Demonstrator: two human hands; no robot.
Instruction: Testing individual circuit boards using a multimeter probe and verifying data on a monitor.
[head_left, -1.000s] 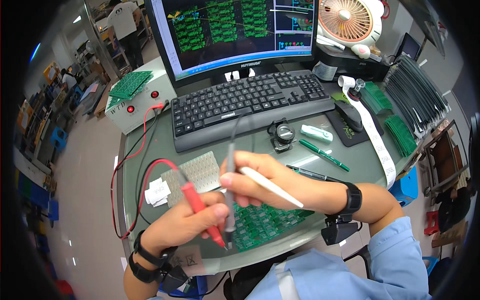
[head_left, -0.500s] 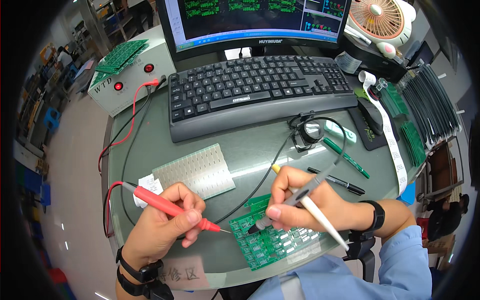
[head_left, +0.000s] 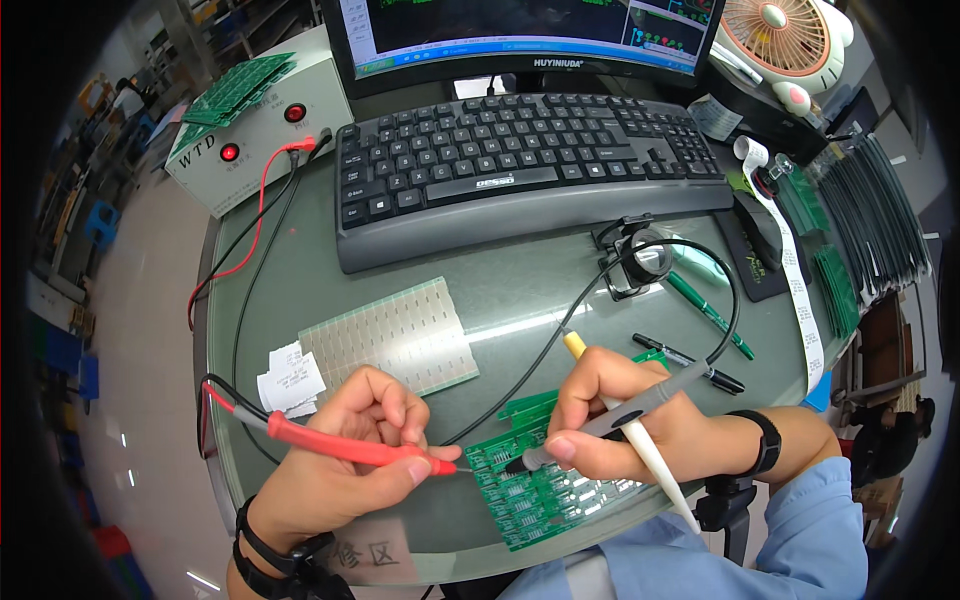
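Note:
My left hand (head_left: 345,485) is closed around a red test probe (head_left: 345,448), held nearly level. Its thin metal tip reaches the left edge of a green printed circuit board (head_left: 525,510); contact is hard to make out. Over the board, my right hand (head_left: 625,440) pinches a grey test probe (head_left: 648,402), its black end at the board's upper left part. Between the same fingers crosses a white pen-like stick (head_left: 655,470) with a yellow end. My right hand covers part of the board, and more green board shows behind it.
A perforated pale sheet (head_left: 390,340) and paper slips (head_left: 292,380) lie left. Beyond are a keyboard (head_left: 530,180), a monitor (head_left: 530,65) and a grey box (head_left: 255,150) with probe leads. Pens (head_left: 710,315), a paper strip (head_left: 795,280) and stacked boards (head_left: 835,290) are right.
My left hand has lowered and turned, so the red probe lies flatter, its tip still by the board's left edge. The whole view has shifted slightly. Both hands keep their holds.

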